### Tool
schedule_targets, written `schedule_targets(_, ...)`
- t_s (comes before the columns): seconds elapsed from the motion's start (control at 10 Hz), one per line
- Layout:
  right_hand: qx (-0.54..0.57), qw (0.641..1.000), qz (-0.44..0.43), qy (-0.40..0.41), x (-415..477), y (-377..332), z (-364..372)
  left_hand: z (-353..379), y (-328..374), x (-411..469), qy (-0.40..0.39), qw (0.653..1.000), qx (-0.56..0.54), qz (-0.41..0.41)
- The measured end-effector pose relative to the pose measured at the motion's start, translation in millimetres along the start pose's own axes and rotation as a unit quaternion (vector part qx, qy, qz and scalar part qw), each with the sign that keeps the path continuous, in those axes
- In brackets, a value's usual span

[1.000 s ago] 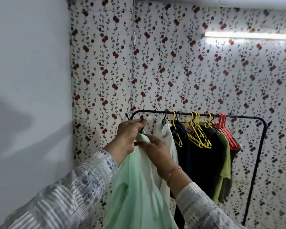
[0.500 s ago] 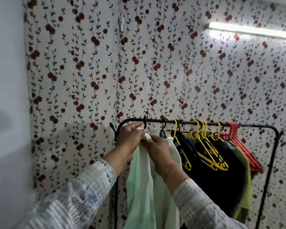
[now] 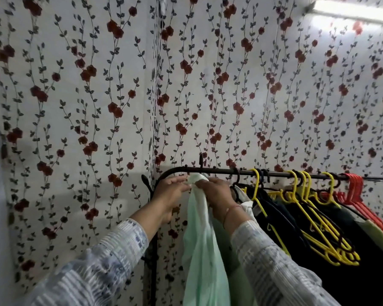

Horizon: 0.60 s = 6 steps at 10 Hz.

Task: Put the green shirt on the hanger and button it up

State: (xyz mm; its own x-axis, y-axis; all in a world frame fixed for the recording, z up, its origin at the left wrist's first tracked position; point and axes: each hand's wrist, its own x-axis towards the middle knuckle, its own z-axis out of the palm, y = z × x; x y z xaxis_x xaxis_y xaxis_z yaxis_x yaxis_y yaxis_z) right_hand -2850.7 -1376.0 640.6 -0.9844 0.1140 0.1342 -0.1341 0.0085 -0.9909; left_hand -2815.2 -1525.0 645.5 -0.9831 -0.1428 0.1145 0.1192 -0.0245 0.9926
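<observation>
Head view. Green shirt (image 3: 201,250): pale mint, at left end of black rail (image 3: 274,173), top bunched just under rail, rest draped down between both forearms. Black hook (image 3: 201,161) over rail directly above shirt top. Left hand (image 3: 170,193): fingers (image 3: 181,184) pinching bunched fabric from left. Right hand (image 3: 215,195): fingers (image 3: 202,184) curled, pinching same fabric from right. Further right on rail: dark garments (image 3: 363,272), yellow hangers (image 3: 307,208), red hangers (image 3: 354,188). Behind: floral wallpaper (image 3: 97,107).

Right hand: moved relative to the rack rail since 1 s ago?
Yes. The right hand rose toward the black rail: earlier well below it on the green shirt, now pinching the shirt's top just under the rail.
</observation>
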Motion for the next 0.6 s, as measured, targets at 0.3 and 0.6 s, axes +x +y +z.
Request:
schedule_targets(0.3,0.0,0.999,0.043,0.029,2,43,18,-4,-20,24,-0.051,0.998,0.0,-0.024)
schedule_targets(0.6,-0.17,0.982,-0.026,0.075,-22,43,16,-4,-43,15,-0.062,0.998,-0.006,-0.023)
